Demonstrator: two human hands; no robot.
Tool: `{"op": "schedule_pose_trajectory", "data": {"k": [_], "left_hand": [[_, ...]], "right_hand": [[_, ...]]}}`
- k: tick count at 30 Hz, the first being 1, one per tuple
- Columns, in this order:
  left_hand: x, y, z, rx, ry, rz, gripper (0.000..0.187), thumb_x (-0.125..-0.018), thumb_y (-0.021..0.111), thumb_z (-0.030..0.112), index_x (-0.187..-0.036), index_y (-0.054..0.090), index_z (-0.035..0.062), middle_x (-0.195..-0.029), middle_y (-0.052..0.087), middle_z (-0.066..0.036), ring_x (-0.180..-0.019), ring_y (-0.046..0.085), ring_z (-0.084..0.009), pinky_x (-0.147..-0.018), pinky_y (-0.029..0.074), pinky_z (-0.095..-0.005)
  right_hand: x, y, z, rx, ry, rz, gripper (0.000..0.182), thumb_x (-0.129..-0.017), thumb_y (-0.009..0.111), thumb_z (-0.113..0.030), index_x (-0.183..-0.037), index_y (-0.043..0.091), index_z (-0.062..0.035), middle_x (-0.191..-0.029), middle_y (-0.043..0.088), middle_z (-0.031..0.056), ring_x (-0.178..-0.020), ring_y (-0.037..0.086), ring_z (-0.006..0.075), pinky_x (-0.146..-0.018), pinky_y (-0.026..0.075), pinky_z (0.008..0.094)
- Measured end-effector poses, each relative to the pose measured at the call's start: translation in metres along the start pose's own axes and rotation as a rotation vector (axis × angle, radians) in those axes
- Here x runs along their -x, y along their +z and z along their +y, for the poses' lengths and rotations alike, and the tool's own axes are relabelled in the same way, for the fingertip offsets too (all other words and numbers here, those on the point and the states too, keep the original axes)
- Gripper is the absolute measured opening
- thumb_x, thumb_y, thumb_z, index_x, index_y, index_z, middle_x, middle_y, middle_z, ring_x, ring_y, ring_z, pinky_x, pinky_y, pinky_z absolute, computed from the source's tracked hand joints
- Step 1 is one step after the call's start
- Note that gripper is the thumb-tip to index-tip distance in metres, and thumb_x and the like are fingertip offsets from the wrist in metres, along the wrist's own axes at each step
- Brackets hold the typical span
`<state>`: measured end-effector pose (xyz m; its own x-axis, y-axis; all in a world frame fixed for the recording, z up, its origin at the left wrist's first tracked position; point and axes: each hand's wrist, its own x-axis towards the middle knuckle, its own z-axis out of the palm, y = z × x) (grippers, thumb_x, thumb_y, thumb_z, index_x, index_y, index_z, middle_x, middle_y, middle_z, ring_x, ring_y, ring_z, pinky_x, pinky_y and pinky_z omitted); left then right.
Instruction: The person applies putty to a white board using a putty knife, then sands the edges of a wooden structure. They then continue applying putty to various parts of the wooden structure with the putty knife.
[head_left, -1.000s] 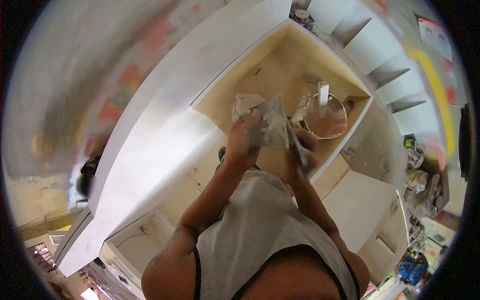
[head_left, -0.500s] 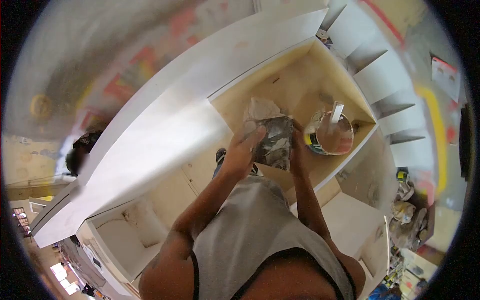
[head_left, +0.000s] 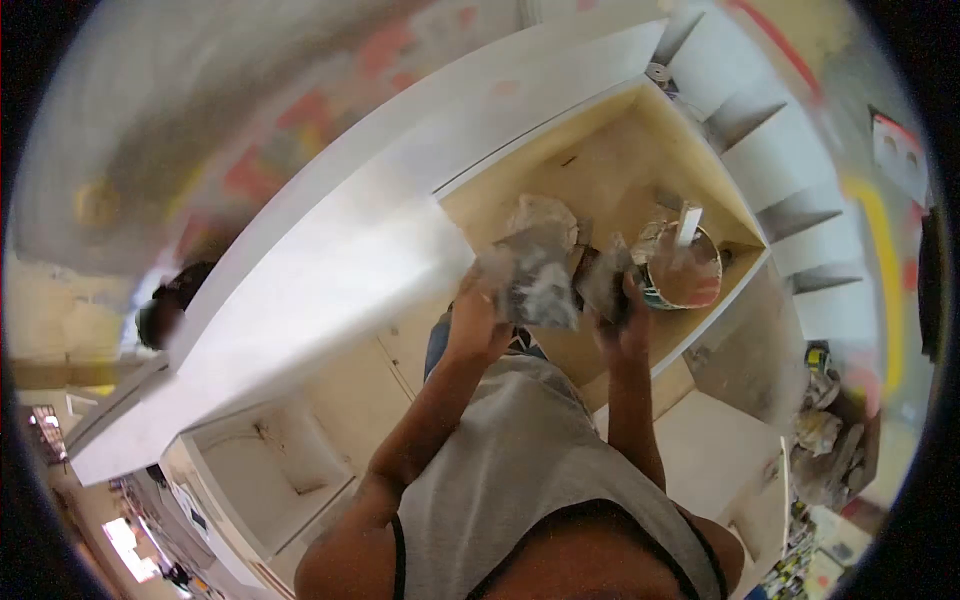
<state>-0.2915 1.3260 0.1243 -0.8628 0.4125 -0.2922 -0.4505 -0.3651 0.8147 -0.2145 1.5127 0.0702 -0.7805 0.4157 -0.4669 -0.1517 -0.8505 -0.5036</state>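
My left hand (head_left: 478, 318) grips the left edge of a dark, flat rectangular plate (head_left: 540, 285) with white smears. My right hand (head_left: 627, 325) is closed around a dark, flat piece (head_left: 603, 285), which motion blur makes hard to identify. The two pieces are apart, with a narrow gap between them. Beyond the plate lies a crumpled whitish bag or cloth (head_left: 543, 215). To the right of my right hand stands a bucket (head_left: 655, 298) with a caked rim and brownish contents. A pale flat stick (head_left: 688, 226) stands up in it.
The bucket stands inside an open wooden box with a white rim (head_left: 720, 300). A long white panel (head_left: 340, 260) runs along the left. White shelving (head_left: 770, 150) is at the upper right, with cluttered materials (head_left: 825, 430) below. Another person's dark head (head_left: 170, 310) shows beyond the panel.
My right hand has moved away from the plate to the right, and a dark flat piece now shows in it. The plate stays in my left hand. The view has shifted slightly.
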Motion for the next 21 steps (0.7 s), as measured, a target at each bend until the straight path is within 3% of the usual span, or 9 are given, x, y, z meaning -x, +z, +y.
{"op": "schedule_pose_trajectory", "data": {"k": [1,7,8,10,12,15,16,18,21], "left_hand": [[-0.005,0.000,0.003,0.349,-0.038,0.023,0.032,-0.099,0.054,0.030,-0.117,0.056,0.0040,-0.104,0.065,-0.008,-0.095,0.064,-0.0188,-0.082,0.054,-0.0330],[0.007,0.023,-0.016,0.055,-0.084,0.010,0.023,-0.098,0.055,0.025,-0.107,0.057,0.0043,-0.094,0.063,-0.006,-0.089,0.063,-0.0183,-0.078,0.053,-0.0351],[0.012,0.026,-0.019,-0.225,0.029,-0.015,0.022,-0.099,0.054,0.025,-0.106,0.057,0.0038,-0.094,0.063,-0.006,-0.087,0.063,-0.0180,-0.077,0.053,-0.0356],[0.017,0.026,-0.018,-0.120,0.030,-0.193,0.027,-0.097,0.058,0.024,-0.114,0.058,0.0026,-0.098,0.066,-0.009,-0.097,0.064,-0.0212,-0.083,0.054,-0.0360],[0.009,0.027,-0.016,0.288,-0.174,-0.030,0.024,-0.097,0.058,0.023,-0.112,0.057,0.0037,-0.099,0.065,-0.008,-0.094,0.064,-0.0205,-0.081,0.055,-0.0370],[-0.003,0.027,-0.026,0.339,-0.182,0.044,0.023,-0.099,0.056,0.021,-0.112,0.056,0.0033,-0.104,0.064,-0.008,-0.093,0.064,-0.0206,-0.083,0.055,-0.0374],[-0.003,0.025,-0.029,0.321,-0.176,0.081,0.023,-0.099,0.055,0.021,-0.113,0.056,0.0031,-0.105,0.063,-0.008,-0.092,0.064,-0.0206,-0.083,0.055,-0.0376],[0.004,0.029,-0.020,0.244,-0.163,0.102,0.025,-0.099,0.055,0.021,-0.115,0.056,0.0026,-0.106,0.064,-0.008,-0.094,0.064,-0.0202,-0.084,0.055,-0.0369],[0.009,0.008,-0.020,0.184,-0.131,0.038,0.030,-0.099,0.054,0.021,-0.120,0.055,0.0006,-0.111,0.064,-0.010,-0.104,0.063,-0.0240,-0.091,0.053,-0.0397]], "right_hand": [[0.008,-0.003,-0.008,-0.002,0.041,-0.024,0.033,-0.092,0.061,-0.028,-0.115,0.057,-0.0037,-0.101,0.065,0.0088,-0.087,0.062,0.0256,-0.074,0.053,0.0348],[0.022,0.005,-0.004,0.803,-0.194,-0.193,0.042,-0.094,0.063,-0.027,-0.124,0.056,0.0020,-0.117,0.063,0.0139,-0.108,0.060,0.0273,-0.090,0.050,0.0376],[0.019,0.009,-0.005,0.692,-0.246,-0.119,0.043,-0.095,0.063,-0.027,-0.125,0.056,0.0029,-0.119,0.063,0.0147,-0.112,0.060,0.0276,-0.093,0.049,0.0381],[0.023,0.007,-0.011,0.192,-0.459,0.115,0.045,-0.093,0.064,-0.038,-0.123,0.059,-0.0056,-0.111,0.065,0.0070,-0.095,0.062,0.0217,-0.086,0.049,0.0365],[0.044,-0.013,0.001,0.212,-0.485,0.334,0.037,-0.092,0.068,-0.026,-0.122,0.061,-0.0062,-0.111,0.065,0.0089,-0.102,0.061,0.0230,-0.088,0.047,0.0396],[0.043,-0.024,-0.016,1.529,-1.302,-0.506,0.028,-0.089,0.065,-0.013,-0.114,0.063,-0.0010,-0.107,0.064,0.0148,-0.102,0.061,0.0260,-0.083,0.048,0.0345],[0.043,-0.033,-0.017,1.541,-1.302,-0.490,0.028,-0.089,0.065,-0.013,-0.114,0.063,-0.0010,-0.107,0.064,0.0148,-0.102,0.061,0.0260,-0.083,0.048,0.0345],[0.041,-0.064,-0.015,1.432,-0.650,-0.187,0.033,-0.092,0.061,-0.013,-0.123,0.059,-0.0026,-0.106,0.063,0.0178,-0.099,0.062,0.0322,-0.089,0.048,0.0431],[0.023,-0.077,-0.064,1.404,-0.590,0.267,0.031,-0.092,0.059,-0.016,-0.119,0.058,-0.0004,-0.103,0.065,0.0195,-0.093,0.063,0.0350,-0.087,0.049,0.0414]]}}
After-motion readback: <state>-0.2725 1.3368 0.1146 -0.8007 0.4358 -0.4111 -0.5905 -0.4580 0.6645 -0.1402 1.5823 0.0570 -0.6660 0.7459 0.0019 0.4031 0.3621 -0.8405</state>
